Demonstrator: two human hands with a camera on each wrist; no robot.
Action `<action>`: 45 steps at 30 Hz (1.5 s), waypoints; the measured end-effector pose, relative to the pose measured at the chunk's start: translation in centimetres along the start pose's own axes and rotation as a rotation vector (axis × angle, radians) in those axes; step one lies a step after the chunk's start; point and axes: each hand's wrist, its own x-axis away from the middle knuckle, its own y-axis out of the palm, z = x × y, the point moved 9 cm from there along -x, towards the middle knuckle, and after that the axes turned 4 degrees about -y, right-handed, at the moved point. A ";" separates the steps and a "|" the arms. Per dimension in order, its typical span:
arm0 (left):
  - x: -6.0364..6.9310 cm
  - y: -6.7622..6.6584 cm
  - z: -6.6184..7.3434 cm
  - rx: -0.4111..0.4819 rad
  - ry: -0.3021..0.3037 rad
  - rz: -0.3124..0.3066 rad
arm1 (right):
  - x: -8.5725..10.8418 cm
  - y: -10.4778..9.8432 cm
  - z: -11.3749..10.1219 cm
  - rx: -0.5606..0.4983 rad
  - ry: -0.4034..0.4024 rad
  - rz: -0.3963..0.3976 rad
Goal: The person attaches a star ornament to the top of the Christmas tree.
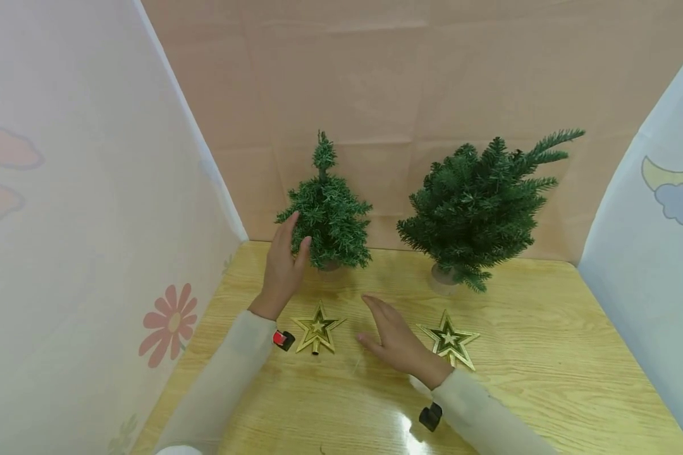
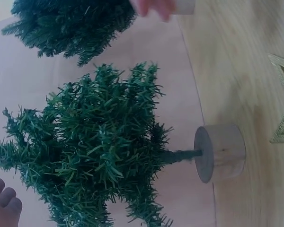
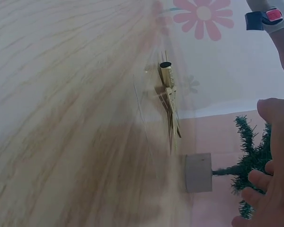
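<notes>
A small green tree (image 1: 327, 218) on a round wooden base (image 2: 222, 152) stands at the back left. My left hand (image 1: 283, 268) is at its left side, fingers extended toward the branches; whether it touches them I cannot tell. In the left wrist view some fingertips (image 2: 4, 196) show below the tree top. My right hand (image 1: 397, 338) hovers over the table between two gold stars, its fingers relaxed and holding nothing. The left star (image 1: 317, 327) lies flat before the small tree, and the right star (image 1: 448, 339) lies partly behind my right wrist.
A larger, bushier tree (image 1: 478, 208) on a round base (image 1: 444, 278) stands at the back right, one branch sticking out to the upper right. A peach cloth (image 1: 375, 76) hangs behind the wooden table (image 1: 546, 354). Patterned white sheets flank it on both sides.
</notes>
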 end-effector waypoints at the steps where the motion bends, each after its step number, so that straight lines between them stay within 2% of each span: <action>1: -0.2 0.0 -0.1 0.010 -0.003 0.004 | -0.1 0.3 0.1 -0.032 0.013 -0.013; 6: -1.3 0.2 -0.2 0.058 -0.024 0.007 | -0.5 2.5 0.7 -0.138 0.078 -0.086; 13: -2.4 0.3 0.5 0.121 0.000 0.012 | -1.4 5.4 1.0 -0.263 0.122 -0.155; 18: -3.0 0.6 0.2 0.199 -0.019 0.006 | -2.3 6.7 1.5 -0.348 0.195 -0.162; 25: -3.4 0.7 0.2 0.230 -0.024 0.012 | -3.3 8.1 2.5 -0.400 0.305 -0.151; 31: -3.6 0.9 0.5 0.241 -0.051 -0.013 | -3.9 8.8 2.8 -0.326 0.330 -0.143; 39: -3.8 1.5 0.1 0.244 -0.102 -0.027 | -4.6 8.8 2.3 -0.115 0.291 -0.139; 45: -3.7 1.8 -0.1 0.244 -0.120 -0.034 | -4.8 9.0 1.8 -0.047 0.262 -0.135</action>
